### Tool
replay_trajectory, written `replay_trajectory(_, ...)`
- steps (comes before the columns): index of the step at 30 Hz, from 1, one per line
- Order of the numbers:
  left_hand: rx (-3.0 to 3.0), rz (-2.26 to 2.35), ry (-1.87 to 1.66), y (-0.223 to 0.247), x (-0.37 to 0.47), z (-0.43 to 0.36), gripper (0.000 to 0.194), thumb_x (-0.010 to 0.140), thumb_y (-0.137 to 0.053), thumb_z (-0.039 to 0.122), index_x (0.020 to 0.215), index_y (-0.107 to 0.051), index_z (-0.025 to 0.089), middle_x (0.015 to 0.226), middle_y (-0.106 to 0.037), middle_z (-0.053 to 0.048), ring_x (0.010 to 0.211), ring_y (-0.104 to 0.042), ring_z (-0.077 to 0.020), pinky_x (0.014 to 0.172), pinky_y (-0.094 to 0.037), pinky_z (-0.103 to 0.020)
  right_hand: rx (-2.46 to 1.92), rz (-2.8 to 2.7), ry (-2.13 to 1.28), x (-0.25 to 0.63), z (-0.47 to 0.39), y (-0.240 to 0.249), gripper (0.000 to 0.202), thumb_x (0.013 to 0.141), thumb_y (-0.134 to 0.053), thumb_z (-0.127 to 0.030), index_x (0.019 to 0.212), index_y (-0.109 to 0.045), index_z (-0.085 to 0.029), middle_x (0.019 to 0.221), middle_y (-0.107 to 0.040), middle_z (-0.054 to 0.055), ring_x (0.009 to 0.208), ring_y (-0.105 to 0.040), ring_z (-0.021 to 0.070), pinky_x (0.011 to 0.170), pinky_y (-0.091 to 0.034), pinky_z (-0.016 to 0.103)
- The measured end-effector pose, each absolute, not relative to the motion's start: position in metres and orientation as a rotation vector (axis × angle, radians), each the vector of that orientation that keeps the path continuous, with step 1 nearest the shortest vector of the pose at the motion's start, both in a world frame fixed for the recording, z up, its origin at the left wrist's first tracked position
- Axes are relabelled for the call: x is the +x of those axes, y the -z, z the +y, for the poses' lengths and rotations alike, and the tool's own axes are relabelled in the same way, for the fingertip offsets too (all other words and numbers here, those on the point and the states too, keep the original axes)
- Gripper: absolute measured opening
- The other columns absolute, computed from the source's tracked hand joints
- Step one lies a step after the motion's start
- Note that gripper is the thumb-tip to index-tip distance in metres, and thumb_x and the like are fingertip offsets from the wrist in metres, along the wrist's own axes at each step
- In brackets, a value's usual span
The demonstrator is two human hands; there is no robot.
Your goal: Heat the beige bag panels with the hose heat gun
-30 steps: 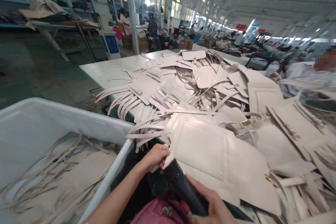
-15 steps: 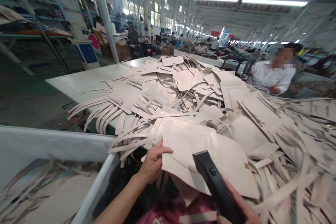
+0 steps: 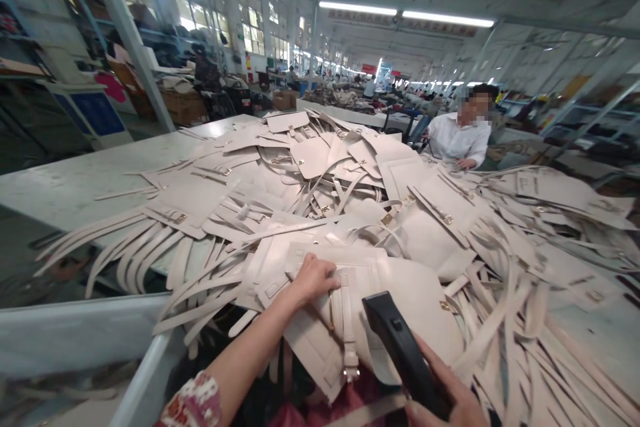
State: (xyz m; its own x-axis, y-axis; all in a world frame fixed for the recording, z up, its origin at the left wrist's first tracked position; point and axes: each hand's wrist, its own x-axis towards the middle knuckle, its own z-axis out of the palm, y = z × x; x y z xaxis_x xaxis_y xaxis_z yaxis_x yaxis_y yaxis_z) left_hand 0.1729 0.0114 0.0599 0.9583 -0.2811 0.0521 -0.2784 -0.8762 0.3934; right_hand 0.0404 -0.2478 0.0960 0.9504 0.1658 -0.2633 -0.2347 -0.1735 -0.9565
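A big heap of cream leather bag panels and straps (image 3: 350,193) covers the white table (image 3: 75,180). My left hand (image 3: 313,278) rests palm-down on the nearest cream panel (image 3: 350,320), which has a strap with gold hardware running down its middle. My right hand (image 3: 447,393) grips a black hand-held tool (image 3: 403,350) at the bottom of the view, its tip pointing up toward that panel.
A white bin (image 3: 75,333) stands at my lower left. A person in a white shirt (image 3: 460,137) sits at the table's far side. Shelving and a blue sign (image 3: 95,113) stand at the left, with more work tables far behind.
The view has swung right and up. My left hand moved from the panel's left edge onto its top. The panel now shows a strapped side, and the black tool has risen.
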Motion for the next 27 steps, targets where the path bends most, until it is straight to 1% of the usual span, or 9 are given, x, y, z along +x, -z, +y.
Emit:
replay_trajectory(2,2.695,-0.410,0.005,-0.060,0.173,0.014,0.021,0.069,-0.060,0.036,0.059,-0.056,0.018,0.057,-0.055,0.001,0.071,-0.048,-0.0185,0.074,-0.031,-0.030,-1.605,0.004,-0.409,0.054,-0.233,-0.098,0.074,0.059,-0.068,-0.031,0.127,-0.044,-0.013,0.102,-0.067,0.007,0.087,-0.062,0.0240,0.075,-0.048,0.026)
replay_trajectory(5,2.679,-0.430,-0.021,-0.065,0.169,0.014,0.013,0.072,-0.057,0.029,0.065,-0.058,0.018,0.062,-0.058,0.001,0.071,-0.050,-0.0171,0.077,-0.032,-0.032,-1.530,-0.049,-0.534,0.078,-0.211,-0.101,0.072,0.061,-0.066,-0.024,0.128,-0.040,-0.016,0.086,-0.069,0.004,0.057,-0.061,0.0170,0.053,-0.049,0.025)
replay_trajectory(6,2.677,-0.428,-0.037,-0.067,0.166,0.013,0.009,0.075,-0.053,0.024,0.073,-0.060,0.018,0.069,-0.060,0.000,0.074,-0.051,-0.0172,0.080,-0.032,-0.033,-1.530,-0.061,-0.575,0.085,-0.204,-0.102,0.073,0.063,-0.065,-0.022,0.130,-0.037,-0.016,0.075,-0.067,0.001,0.046,-0.055,0.0140,0.043,-0.046,0.024)
replay_trajectory(8,2.683,-0.377,-0.156,-0.068,0.152,0.009,0.024,0.077,-0.046,0.014,0.097,-0.058,0.018,0.093,-0.061,-0.006,0.091,-0.051,-0.0203,0.089,-0.028,-0.039,-1.529,-0.104,-0.591,0.099,-0.193,-0.101,0.070,0.066,-0.062,-0.020,0.131,-0.036,-0.018,0.062,-0.062,-0.003,0.036,-0.045,0.0100,0.036,-0.039,0.021)
replay_trajectory(10,2.670,-0.304,-0.373,-0.062,0.129,0.001,0.039,0.078,-0.042,0.010,0.116,-0.048,0.016,0.115,-0.052,-0.012,0.111,-0.041,-0.0243,0.097,-0.021,-0.046,-1.525,-0.158,-0.529,0.109,-0.184,-0.100,0.063,0.066,-0.061,-0.017,0.126,-0.042,-0.019,0.064,-0.061,-0.004,0.043,-0.046,0.0094,0.040,-0.039,0.020)
replay_trajectory(13,2.613,-0.261,-0.583,-0.038,0.088,-0.018,0.038,0.081,-0.039,0.013,0.119,-0.045,0.014,0.121,-0.046,-0.014,0.120,-0.033,-0.0251,0.103,-0.014,-0.049,-1.586,-0.234,-0.444,0.122,-0.173,-0.097,0.055,0.065,-0.062,-0.015,0.119,-0.051,-0.019,0.074,-0.063,-0.002,0.054,-0.048,0.0102,0.048,-0.040,0.019)
replay_trajectory(18,2.648,-0.276,-0.415,-0.006,0.055,-0.041,0.050,0.078,-0.039,0.010,0.128,-0.036,0.015,0.131,-0.041,-0.012,0.127,-0.024,-0.0259,0.103,-0.012,-0.054,-1.699,-0.257,-0.377,0.140,-0.158,-0.101,0.060,0.066,-0.062,-0.018,0.124,-0.047,-0.018,0.068,-0.060,-0.003,0.048,-0.046,0.0106,0.046,-0.040,0.021)
replay_trajectory(22,2.686,-0.275,-0.331,-0.029,0.070,-0.025,0.060,0.075,-0.049,0.015,0.132,-0.030,0.024,0.138,-0.033,-0.009,0.129,-0.020,-0.0265,0.102,-0.004,-0.058,-1.714,-0.222,-0.280,0.132,-0.164,-0.119,0.062,0.067,-0.062,-0.021,0.127,-0.043,-0.020,0.080,-0.063,-0.001,0.060,-0.054,0.0133,0.055,-0.046,0.023)
replay_trajectory(27,2.782,-0.650,-0.207,-0.067,0.107,0.020,0.104,0.054,-0.074,0.027,0.138,-0.014,0.026,0.145,-0.016,-0.011,0.131,-0.009,-0.0328,0.101,0.000,-0.058,-1.747,0.079,-0.256,0.096,-0.216,-0.131,0.076,0.066,-0.066,-0.036,0.133,-0.031,-0.024,0.059,-0.060,-0.006,0.043,-0.052,0.0146,0.040,-0.045,0.024)
